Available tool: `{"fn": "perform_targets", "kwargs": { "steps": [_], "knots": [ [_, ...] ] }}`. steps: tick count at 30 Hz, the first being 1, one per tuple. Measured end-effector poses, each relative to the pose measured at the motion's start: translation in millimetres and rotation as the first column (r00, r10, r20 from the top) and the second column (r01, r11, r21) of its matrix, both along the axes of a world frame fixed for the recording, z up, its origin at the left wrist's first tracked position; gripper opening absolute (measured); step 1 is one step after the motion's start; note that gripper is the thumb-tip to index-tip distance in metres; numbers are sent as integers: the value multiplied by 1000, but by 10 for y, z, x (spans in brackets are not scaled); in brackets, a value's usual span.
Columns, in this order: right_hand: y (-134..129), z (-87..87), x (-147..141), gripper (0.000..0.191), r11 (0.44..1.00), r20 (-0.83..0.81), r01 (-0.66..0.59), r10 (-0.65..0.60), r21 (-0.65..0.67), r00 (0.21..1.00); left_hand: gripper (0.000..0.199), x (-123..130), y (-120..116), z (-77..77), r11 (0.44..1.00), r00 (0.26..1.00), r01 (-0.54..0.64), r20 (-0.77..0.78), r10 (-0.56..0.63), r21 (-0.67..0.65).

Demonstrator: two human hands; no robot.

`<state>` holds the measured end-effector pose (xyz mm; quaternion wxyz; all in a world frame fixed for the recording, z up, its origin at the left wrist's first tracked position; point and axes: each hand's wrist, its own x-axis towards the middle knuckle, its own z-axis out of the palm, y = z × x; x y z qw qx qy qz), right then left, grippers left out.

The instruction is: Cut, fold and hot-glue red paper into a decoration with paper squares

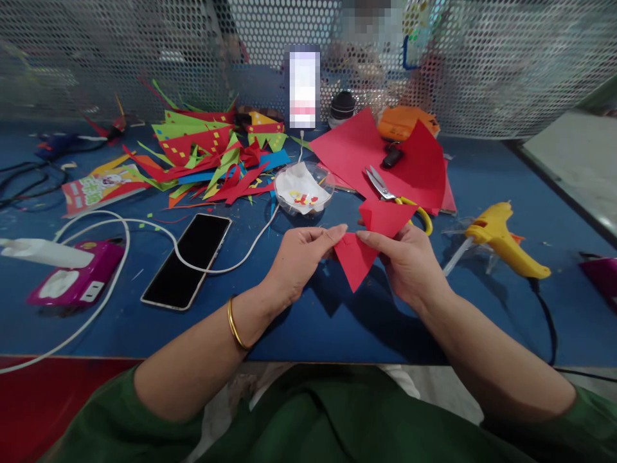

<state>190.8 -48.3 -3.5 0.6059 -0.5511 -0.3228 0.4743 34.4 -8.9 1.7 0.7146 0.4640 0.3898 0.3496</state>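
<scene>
A folded piece of red paper [355, 260] is held above the blue table between both hands, one pointed corner facing down toward me. My left hand [301, 260] pinches its left edge between thumb and fingers. On the other side, my right hand [409, 260] grips the paper with the thumb on top and the fingers behind, mostly hidden. A second red flap of it spreads up and right over the right fingers. Just beyond lie scissors [421, 217] with yellow handles, partly covered by the paper and my hand.
Large red sheets [344, 145] lie behind the scissors. A clear bowl [324, 177] holds white paper and small scraps. Coloured paper strips [193, 173] are heaped at left. A yellow glue gun [511, 241] stands right; a black-screened phone [187, 260] and a white cable [250, 247] are left.
</scene>
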Motion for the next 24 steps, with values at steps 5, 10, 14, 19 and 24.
{"fn": "perform_targets", "kwargs": {
  "steps": [5, 10, 14, 19, 24],
  "knots": [
    [-3, 20, -20, 29, 1000, -51, -6, 6, -9, 999, 38, 2, 12, -4, 1000, 1000, -13, -12, 13, 7],
    [-2, 1, -25, 26, 999, -80, -40, 39, -8, 996, 28, 6, 4, -13, 993, 993, -53, -101, 64, 108],
    [-14, -21, -26, 26, 999, -55, -47, 46, -12, 997, 24, 11, -3, -30, 979, 987, -67, -128, 93, 194],
    [-14, -12, -36, 27, 999, -35, -40, 39, -35, 999, 22, 6, -3, -53, 981, 989, -57, -127, 81, 186],
    [9, -7, -32, 29, 999, -30, -29, 29, -14, 999, 28, -12, 18, -31, 982, 986, 17, -167, 15, 189]
  ]
}}
